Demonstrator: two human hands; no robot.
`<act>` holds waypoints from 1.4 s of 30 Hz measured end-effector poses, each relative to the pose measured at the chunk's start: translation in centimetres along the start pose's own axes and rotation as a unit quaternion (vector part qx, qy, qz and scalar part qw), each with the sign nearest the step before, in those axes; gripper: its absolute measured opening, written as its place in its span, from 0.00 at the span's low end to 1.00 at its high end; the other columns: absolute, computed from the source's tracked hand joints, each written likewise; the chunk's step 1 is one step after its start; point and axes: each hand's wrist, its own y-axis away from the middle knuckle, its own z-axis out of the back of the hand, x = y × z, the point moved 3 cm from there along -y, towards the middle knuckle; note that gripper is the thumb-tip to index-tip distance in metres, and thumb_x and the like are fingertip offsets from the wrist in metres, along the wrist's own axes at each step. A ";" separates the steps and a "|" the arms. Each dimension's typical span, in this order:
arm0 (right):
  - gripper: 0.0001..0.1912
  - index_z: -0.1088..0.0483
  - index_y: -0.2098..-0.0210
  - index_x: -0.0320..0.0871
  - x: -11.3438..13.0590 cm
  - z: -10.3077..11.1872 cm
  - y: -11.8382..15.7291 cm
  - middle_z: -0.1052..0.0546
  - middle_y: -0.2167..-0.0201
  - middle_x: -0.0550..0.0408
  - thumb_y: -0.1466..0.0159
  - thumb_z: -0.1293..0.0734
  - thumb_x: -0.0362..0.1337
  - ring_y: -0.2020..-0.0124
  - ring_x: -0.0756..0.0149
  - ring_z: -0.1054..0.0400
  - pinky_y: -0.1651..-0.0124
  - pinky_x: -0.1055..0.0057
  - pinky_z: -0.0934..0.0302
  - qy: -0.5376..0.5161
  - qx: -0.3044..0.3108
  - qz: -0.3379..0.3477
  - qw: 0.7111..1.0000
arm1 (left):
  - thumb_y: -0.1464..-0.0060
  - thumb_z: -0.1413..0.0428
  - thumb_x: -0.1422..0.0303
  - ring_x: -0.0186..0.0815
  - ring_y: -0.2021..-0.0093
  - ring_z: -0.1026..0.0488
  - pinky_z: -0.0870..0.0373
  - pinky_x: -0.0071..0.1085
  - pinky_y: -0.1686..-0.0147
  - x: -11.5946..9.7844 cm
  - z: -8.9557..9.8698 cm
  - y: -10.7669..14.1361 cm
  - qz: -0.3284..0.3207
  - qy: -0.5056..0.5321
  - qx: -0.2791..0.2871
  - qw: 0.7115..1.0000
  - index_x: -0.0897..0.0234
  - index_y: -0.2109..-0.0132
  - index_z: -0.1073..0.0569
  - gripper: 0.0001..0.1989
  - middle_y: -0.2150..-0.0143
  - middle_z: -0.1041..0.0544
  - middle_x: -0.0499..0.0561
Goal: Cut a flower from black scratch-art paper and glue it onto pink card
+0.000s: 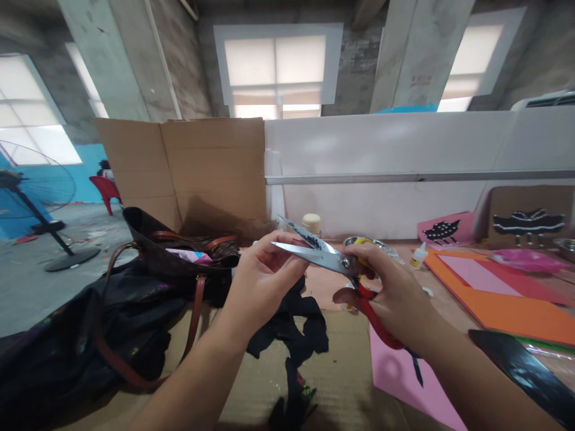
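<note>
In my right hand (398, 290) is a pair of scissors (326, 257) with red handles, its blades parted and pointing left. Dark specks cover part of the upper blade. My left hand (265, 281) is closed beside the blades, thumb and fingers drawn together; whatever they pinch, if anything, is hidden. Below the hands, black cut pieces (308, 323) with irregular outlines lie on a cardboard sheet (345, 365). A pink sheet (395, 362) lies under my right forearm, with a thin black strip (417, 370) on it.
A brown bag (179, 272) and black material (90, 335) occupy the left. Orange sheets (476, 299), a small glue bottle (419, 256) and a glossy black piece (516, 365) lie right. Decorated black cut-outs (527, 224) stand behind. Upright cardboard (215, 173) borders the back; a fan (27, 203) stands far left.
</note>
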 end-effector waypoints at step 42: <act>0.22 0.31 0.47 0.53 -0.3 0.2 -0.2 0.22 0.54 0.52 0.38 0.24 0.45 0.59 0.56 0.27 0.60 0.62 0.32 0.017 0.042 -0.034 0.998 | 0.51 0.34 0.72 0.31 0.73 0.23 0.25 0.24 0.73 0.2 0.5 -0.2 0.008 -0.062 -0.037 0.997 0.61 0.69 0.22 0.04 0.70 0.18 0.46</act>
